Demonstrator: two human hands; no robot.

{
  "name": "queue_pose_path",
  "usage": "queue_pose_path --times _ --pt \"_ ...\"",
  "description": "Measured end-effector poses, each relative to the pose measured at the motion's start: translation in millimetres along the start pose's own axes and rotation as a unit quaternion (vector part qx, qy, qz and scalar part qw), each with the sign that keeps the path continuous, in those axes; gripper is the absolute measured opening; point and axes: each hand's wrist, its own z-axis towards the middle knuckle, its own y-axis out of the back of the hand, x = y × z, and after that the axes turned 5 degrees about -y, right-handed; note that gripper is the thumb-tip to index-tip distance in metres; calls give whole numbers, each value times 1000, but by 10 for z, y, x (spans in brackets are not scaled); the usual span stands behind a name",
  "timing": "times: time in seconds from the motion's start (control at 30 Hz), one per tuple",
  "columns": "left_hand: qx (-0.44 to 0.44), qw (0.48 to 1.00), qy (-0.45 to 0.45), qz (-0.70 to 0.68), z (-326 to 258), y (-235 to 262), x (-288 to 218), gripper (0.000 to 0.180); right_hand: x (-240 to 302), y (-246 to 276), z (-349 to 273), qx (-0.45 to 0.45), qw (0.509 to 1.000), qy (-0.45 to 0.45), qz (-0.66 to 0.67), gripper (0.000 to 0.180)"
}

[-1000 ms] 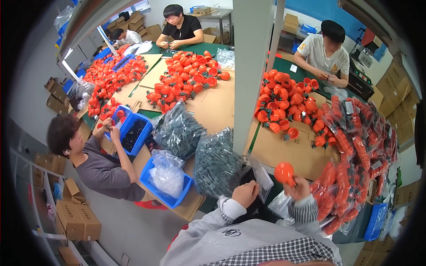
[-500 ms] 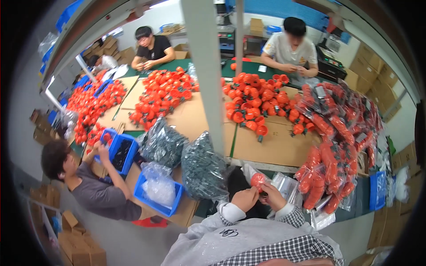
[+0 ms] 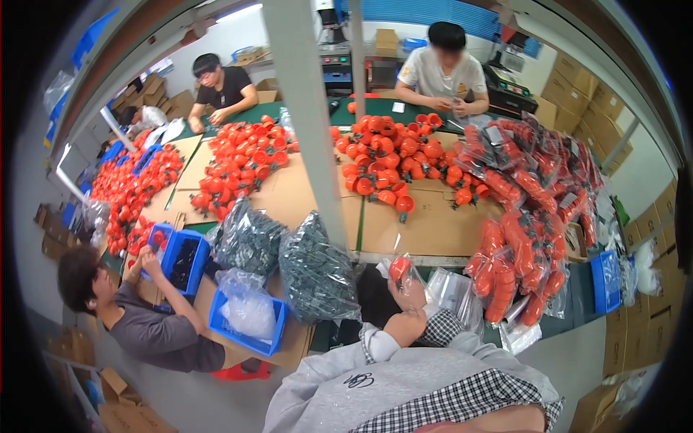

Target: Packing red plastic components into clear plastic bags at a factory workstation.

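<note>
In front of me, my right hand (image 3: 411, 294) is closed on a clear plastic bag (image 3: 409, 278). A round orange-red cup-shaped piece (image 3: 398, 268) shows inside the bag's far end. My left hand (image 3: 406, 327) lies lower, close to my right wrist. Its fingers are bent around what looks like the near end of the same bag; the fingertips are partly hidden. Flat clear plastic bags (image 3: 451, 292) lie just right of my hands. Beyond them is a heap of filled bags (image 3: 520, 249), each packed with a row of orange-red pieces.
Loose orange-red cups (image 3: 393, 155) are heaped on cardboard (image 3: 426, 234) across the table. Left of me stand bulging bags of dark green parts (image 3: 317, 270) and a blue bin (image 3: 278, 339) with clear plastic. A metal post (image 3: 307, 115) rises mid-table. Co-workers sit left and opposite.
My right hand has moved forward and left with the bagged piece. My left hand sits nearer my right wrist. The view has shifted a little to the right.
</note>
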Motion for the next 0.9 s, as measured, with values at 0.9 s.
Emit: queue_pose_path --times 0.9 --pt "-76 969 235 23 79 -6 303 23 233 -32 783 113 704 -237 660 26"
